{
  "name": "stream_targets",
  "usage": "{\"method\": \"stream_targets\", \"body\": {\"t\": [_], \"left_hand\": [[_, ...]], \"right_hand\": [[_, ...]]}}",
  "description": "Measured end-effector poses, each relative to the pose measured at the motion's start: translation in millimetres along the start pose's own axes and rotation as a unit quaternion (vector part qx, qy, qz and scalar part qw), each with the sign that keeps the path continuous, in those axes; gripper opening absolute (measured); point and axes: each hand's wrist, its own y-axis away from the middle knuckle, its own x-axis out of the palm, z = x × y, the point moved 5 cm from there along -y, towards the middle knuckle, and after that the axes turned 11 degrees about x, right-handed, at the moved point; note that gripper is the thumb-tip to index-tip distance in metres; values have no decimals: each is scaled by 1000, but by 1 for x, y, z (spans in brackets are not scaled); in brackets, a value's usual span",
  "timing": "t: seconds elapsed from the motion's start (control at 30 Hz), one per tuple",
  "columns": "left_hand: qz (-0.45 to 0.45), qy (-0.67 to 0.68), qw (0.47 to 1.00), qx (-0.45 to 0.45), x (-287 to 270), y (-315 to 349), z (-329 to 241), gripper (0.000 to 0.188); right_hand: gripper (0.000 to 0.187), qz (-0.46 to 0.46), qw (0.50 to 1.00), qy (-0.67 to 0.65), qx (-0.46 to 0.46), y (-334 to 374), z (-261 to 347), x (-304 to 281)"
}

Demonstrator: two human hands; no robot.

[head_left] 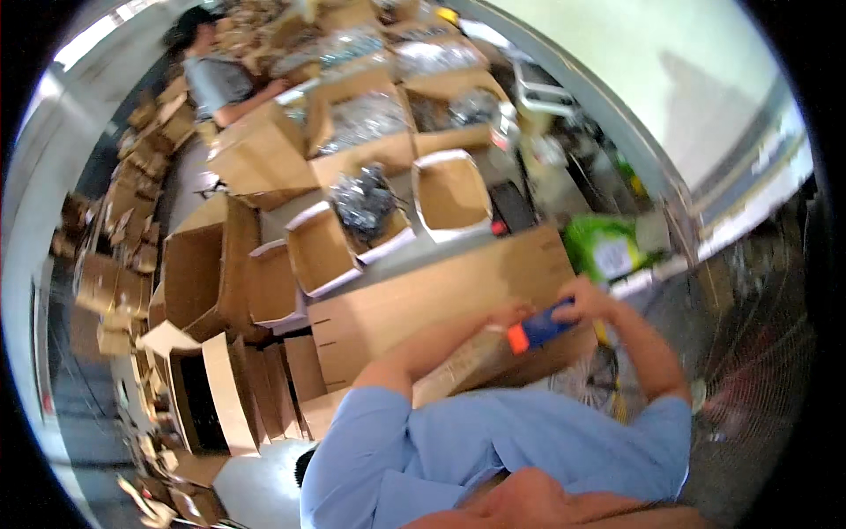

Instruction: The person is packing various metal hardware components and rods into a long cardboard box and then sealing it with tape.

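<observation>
My right hand (589, 301) is closed round a blue object with an orange end (545, 326); blur hides its exact kind. It is held tilted over the near right part of a large flat cardboard box (441, 295). Close to the orange end, my left hand (509, 315) rests at or just above the cardboard. Its fingers are smeared and partly hidden, so I cannot tell whether they grip anything. Beyond the cardboard stand shallow open boxes with white edges (452, 196), one holding dark plastic-wrapped items (363, 201).
A green bag (608, 249) lies just past my right hand. Open cardboard cartons (204, 269) stand at my left. Farther off, big boxes of clear plastic packets (363, 122) fill the table. A person in a grey shirt (216, 84) is at the far left. A wall edges the right.
</observation>
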Motion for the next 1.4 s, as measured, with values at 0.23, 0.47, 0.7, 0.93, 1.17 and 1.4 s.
{"method": "stream_targets", "body": {"t": [0.23,0.47,0.7,0.93,1.17,1.4], "left_hand": [[-38,-227,972,-51,31,-7,-140,22],[-15,-368,926,80,45,5,-167,20],[115,-643,755,61,94,7,-191,49],[146,-661,726,-121,110,-6,-188,66],[-186,-685,704,-20,110,93,-192,71],[-473,-597,488,-427,118,367,-215,76]], "right_hand": [[50,12,992,-1,128,33,-95,-42],[49,20,983,135,120,1,-77,6],[63,-26,949,189,250,-5,-35,25],[57,-203,943,60,256,2,-12,-26],[45,-143,934,93,314,-23,5,57],[35,-263,938,-196,116,1,-51,129]]}}
